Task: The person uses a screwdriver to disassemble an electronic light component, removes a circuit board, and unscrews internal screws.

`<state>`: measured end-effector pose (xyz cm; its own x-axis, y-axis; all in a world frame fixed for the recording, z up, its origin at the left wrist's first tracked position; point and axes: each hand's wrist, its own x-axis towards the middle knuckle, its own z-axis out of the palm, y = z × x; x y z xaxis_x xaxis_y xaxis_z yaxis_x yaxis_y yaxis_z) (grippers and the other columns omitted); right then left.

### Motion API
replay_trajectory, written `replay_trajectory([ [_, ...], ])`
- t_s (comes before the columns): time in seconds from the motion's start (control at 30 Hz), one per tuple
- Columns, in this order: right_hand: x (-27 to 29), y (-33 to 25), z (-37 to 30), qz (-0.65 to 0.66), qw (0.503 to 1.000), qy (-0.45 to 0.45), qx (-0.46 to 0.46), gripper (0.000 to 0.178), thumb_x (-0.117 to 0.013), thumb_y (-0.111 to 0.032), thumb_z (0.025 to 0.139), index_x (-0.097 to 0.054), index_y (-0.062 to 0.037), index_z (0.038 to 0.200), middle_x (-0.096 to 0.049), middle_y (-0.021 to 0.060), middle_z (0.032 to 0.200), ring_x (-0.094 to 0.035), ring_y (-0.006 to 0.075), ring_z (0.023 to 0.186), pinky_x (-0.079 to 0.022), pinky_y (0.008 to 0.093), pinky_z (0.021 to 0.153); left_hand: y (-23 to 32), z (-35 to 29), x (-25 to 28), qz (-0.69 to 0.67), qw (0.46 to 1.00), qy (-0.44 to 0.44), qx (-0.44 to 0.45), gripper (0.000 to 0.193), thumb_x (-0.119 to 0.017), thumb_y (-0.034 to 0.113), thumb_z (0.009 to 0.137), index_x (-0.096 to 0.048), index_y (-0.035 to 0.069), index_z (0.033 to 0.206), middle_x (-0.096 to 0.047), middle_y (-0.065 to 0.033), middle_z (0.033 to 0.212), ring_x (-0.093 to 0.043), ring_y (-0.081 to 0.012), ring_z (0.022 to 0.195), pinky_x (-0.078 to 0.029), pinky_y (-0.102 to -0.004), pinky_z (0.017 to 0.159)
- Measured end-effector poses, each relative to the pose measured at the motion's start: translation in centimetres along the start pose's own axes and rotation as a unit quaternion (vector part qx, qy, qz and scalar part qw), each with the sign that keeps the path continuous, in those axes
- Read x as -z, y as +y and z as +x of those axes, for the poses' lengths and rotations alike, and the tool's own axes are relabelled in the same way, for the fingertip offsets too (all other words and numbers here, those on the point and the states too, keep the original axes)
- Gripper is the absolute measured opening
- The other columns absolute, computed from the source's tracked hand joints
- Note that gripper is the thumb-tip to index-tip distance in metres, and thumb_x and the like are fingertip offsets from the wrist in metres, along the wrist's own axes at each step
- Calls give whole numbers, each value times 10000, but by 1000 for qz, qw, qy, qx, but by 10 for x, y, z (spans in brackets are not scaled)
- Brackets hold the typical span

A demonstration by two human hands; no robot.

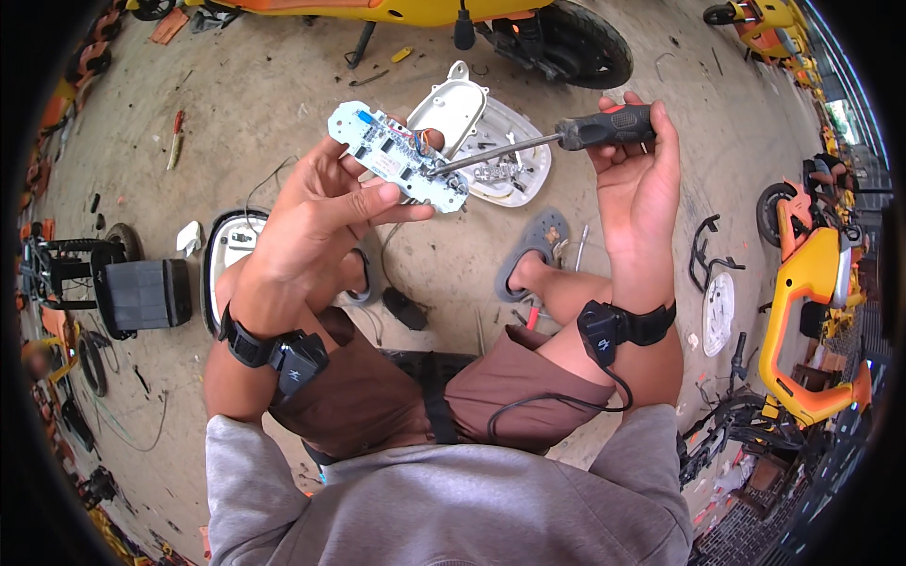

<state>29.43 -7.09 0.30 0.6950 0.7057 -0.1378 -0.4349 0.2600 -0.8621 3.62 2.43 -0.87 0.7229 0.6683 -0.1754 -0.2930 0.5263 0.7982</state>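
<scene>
My left hand (326,203) grips a long pale-blue circuit board (385,158) by its edges, thumb on the near side. Small components and thin coloured wires show on the board's face. In my right hand (642,179) is a screwdriver (604,130) with a black and red handle, the fingers wrapped around it. Its long shaft slants down to the left, with the tip at the board's lower right part; whether it sits in a screw is too small to tell. Behind the board on the floor lies a white plastic housing (451,97) beside a white cover (536,184) holding small loose parts.
A yellow scooter (415,11) with a black wheel stands at the far side. Another white shell (225,247) lies left of my legs, near a black box (146,292). A red-handled tool (176,127) is farther left. A yellow scooter frame (793,311) is at right.
</scene>
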Motion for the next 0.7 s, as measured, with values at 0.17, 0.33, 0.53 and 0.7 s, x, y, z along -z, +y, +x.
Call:
replay_trajectory([
  [0.17,-1,6,5,12,1000,-25,6,390,-579,-349,978,-555,-16,1179,-639,152,1114,-529,118,750,-532,276,795,2,5,8,-8,1000,-24,-12,424,-589,-85,886,-476,-29,1291,-592,-232,1285,-660,-301,1081,-588,-398,914],
  [0.33,0,7,7,9,1000,-15,10,391,-584,-344,974,-553,-10,1175,-642,149,1116,-519,121,727,-538,281,804,-1,4,10,-17,999,-19,-20,423,-596,-92,874,-490,-36,1280,-592,-232,1285,-663,-295,1077,-589,-388,914],
  [0.53,2,4,4,35,999,-14,28,398,-589,-337,971,-544,-12,1197,-652,147,1085,-544,129,781,-507,255,746,5,0,11,-14,1000,-5,-20,409,-592,-101,873,-505,-39,1267,-611,-226,1259,-674,-278,1050,-598,-369,888],
  [0.7,5,-2,4,-2,994,-4,109,385,-558,-339,984,-546,-17,1195,-652,150,1068,-584,139,941,-445,225,678,1,4,17,-14,999,-35,-18,406,-596,-99,872,-510,-41,1265,-626,-217,1243,-698,-235,979,-615,-312,807],
])
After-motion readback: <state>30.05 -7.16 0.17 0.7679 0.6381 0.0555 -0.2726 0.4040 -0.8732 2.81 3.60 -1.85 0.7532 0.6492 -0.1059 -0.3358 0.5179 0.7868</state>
